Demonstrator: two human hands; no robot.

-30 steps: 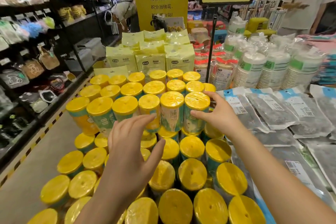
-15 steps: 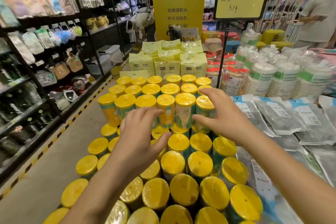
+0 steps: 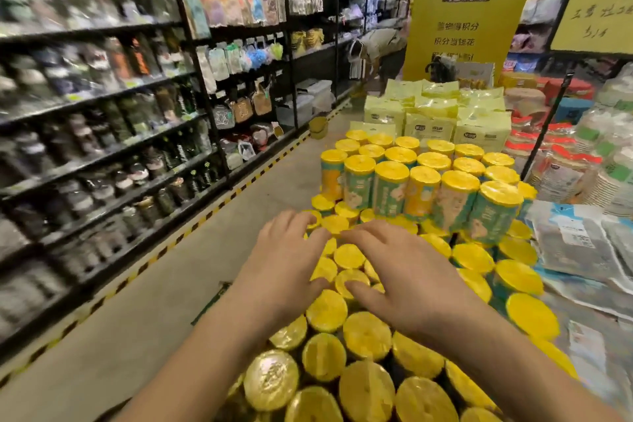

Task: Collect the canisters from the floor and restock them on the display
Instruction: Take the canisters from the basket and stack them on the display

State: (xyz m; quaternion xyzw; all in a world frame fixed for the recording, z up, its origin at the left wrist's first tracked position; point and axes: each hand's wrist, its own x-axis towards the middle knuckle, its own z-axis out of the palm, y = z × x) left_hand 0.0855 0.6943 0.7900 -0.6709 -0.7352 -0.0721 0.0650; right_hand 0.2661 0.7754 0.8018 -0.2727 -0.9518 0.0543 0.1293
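The short round canisters with shiny yellow foil lids (image 3: 366, 336) stand upright and packed lid to lid across the near and left part of the low display stand (image 3: 214, 307), of which only a dark sliver of side shows at its left edge. A second tier of the same canisters, with teal and orange wrappers (image 3: 390, 188), stands on top of them towards the stand's far end, set back like a step so that both layers can be seen and reached from the aisle. The tight honeycomb packing probably keeps the round bodies from rolling or toppling. Both hands hang low over the lower tier just in front of that step, near the stand's left edge. The left hand (image 3: 284, 260) has its fingers spread and gently bent, the thumb lying inward against a lid. The right hand (image 3: 404, 277), just beside it, is spread wider, palm down, its fingertips (image 3: 356, 235) reaching towards the foot of the upper tier. Neither hand grips a canister; whether the fingertips press the lids or hover just above them cannot be told through the blur. Placed like this, they seem to be settling and squaring the rows. Pale green soft packs (image 3: 431, 120) stand at the far end.
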